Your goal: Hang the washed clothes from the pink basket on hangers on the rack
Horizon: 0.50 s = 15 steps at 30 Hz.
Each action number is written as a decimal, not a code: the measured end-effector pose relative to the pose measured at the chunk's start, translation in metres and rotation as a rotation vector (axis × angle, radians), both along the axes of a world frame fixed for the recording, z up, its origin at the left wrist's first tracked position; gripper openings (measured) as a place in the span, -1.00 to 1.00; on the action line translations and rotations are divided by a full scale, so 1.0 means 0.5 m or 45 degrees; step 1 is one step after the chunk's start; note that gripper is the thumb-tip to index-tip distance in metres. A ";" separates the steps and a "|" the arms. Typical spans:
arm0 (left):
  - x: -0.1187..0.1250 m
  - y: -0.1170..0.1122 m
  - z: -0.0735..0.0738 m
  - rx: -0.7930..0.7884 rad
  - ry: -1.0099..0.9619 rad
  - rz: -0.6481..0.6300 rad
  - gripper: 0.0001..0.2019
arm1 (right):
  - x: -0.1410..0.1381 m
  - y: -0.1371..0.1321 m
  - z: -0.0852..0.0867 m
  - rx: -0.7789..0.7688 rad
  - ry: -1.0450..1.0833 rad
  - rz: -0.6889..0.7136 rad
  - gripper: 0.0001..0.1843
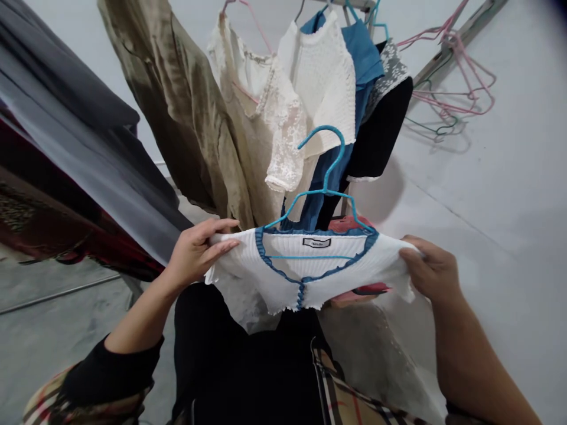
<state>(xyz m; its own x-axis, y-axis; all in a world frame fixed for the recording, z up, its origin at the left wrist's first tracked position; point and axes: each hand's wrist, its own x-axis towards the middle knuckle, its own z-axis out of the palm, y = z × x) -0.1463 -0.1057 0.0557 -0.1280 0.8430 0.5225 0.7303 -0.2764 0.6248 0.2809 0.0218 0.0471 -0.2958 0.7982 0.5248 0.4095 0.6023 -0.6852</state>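
A white ribbed cardigan [239,254] with wavy blue trim hangs on a blue hanger [325,190] in front of me. The hanger's hook points up and to the left, and its bottom bar shows through the neckline. A small label [316,242] sits inside the back collar. My left hand [197,248] pinches the shoulder and sleeve at the left between thumb and fingers. On the other side my right hand [429,265] grips the right sleeve, its thumb on top. Between the two hands the cardigan is stretched out sideways.
Behind the cardigan hang a lace top [283,118], a white knit top [328,77] and a black garment [390,124]. An olive garment [177,100] and grey cloth [88,124] hang at left. Pink hangers [469,71] dangle from a rail at upper right.
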 end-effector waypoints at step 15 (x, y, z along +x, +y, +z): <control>-0.008 0.002 0.005 0.080 -0.296 -0.068 -0.80 | 0.026 -0.008 0.022 0.160 -0.145 0.068 -0.80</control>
